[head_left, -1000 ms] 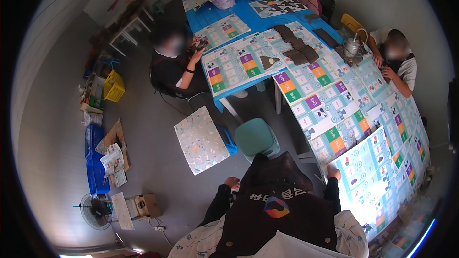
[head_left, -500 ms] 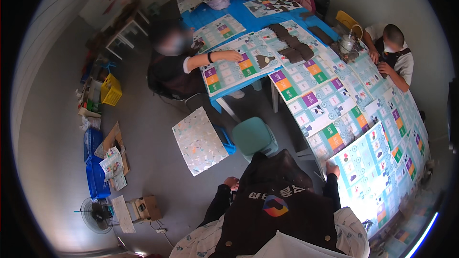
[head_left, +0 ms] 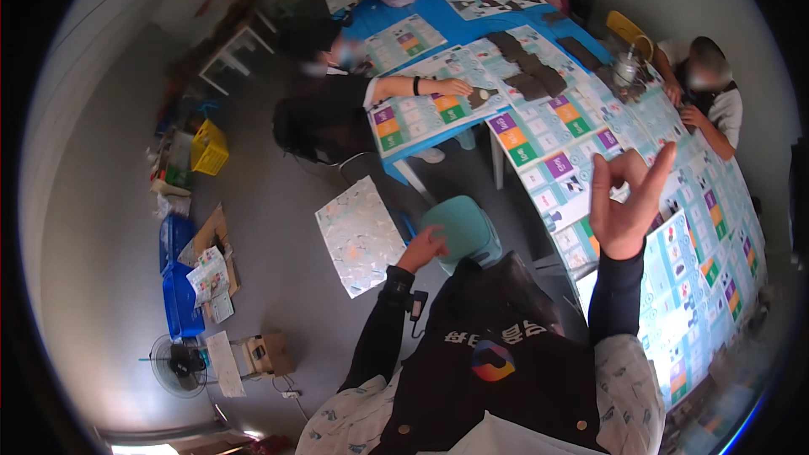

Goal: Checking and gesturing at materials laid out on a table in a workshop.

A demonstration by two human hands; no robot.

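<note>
By the wall on the wearer's left, a yellow crate point(head_left: 209, 150) sits on the floor; from here I can't tell what is inside. Nearer, two blue bins point(head_left: 181, 299) stand in a line, their insides too dim to read, with loose papers point(head_left: 209, 276) and flattened card heaped just beside them. A cardboard box point(head_left: 274, 354) sits lower down, near a round fan point(head_left: 179, 366). Across the room, a pale, shiny pot-like vessel point(head_left: 625, 72) stands on the table near the seated co-worker; its contents can't be made out.

The wearer's right hand point(head_left: 624, 202) hangs over the printed sheets point(head_left: 716, 286) that cover the near table, blocking part of them from sight. One finger points straight out, another bends in toward the upright thumb, and I see nothing in its hold. The left hand point(head_left: 424, 246) is in front of the green stool point(head_left: 459, 227), its fingers loosely spread and bare; whether it touches the seat I can't tell. A pale patterned board point(head_left: 361, 240) lies just beside it.

The stool fills the floor between the wearer and the blue-covered table, where another co-worker's hand point(head_left: 455, 87) reaches across beside dark flat pieces point(head_left: 539, 80).
</note>
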